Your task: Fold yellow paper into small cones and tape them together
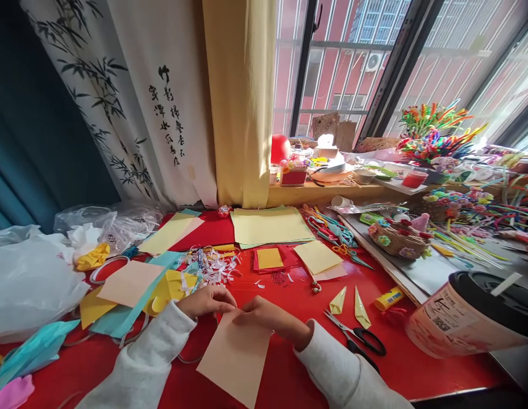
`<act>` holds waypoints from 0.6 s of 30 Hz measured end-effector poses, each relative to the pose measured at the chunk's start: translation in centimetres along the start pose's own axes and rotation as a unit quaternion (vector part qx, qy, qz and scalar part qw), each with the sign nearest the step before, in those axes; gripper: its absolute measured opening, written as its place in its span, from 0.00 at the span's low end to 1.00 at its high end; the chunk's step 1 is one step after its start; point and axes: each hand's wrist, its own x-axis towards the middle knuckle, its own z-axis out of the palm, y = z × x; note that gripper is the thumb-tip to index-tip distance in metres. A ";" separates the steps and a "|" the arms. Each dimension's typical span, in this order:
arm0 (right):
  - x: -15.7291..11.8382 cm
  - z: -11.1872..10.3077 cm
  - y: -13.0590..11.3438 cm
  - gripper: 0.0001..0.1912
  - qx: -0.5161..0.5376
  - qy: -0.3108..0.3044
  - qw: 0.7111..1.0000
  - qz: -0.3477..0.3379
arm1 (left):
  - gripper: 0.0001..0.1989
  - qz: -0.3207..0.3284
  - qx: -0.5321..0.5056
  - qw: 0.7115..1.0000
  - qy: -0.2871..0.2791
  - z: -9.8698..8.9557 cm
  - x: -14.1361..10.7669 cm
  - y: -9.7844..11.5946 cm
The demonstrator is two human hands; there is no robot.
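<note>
A square of pale peach paper (pixel 238 358) lies tilted at the lower middle, its top corner between my hands. My left hand (pixel 208 301) pinches that corner from the left. From the right, my right hand (pixel 267 318) grips the same sheet near the top edge, fingers closed. Black-handled scissors (pixel 353 335) rest partly open to the right of my right sleeve. Two folded pale yellow paper pieces (pixel 338 301) lie just beyond the scissors, beside a yellow glue stick (pixel 389 298).
A large lidded cup (pixel 468 318) stands at the right. Paper scraps (pixel 212 264) and stacked yellow sheets (pixel 270 226) lie farther back. Plastic bags (pixel 29 284) and coloured paper fill the left. A decorated basket (pixel 398 237) sits at the back right.
</note>
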 end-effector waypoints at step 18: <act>-0.4 -2.2 -0.1 0.21 -0.135 -0.054 0.986 -0.080 | 0.18 0.056 0.073 0.996 0.020 2.4 0.0 0.1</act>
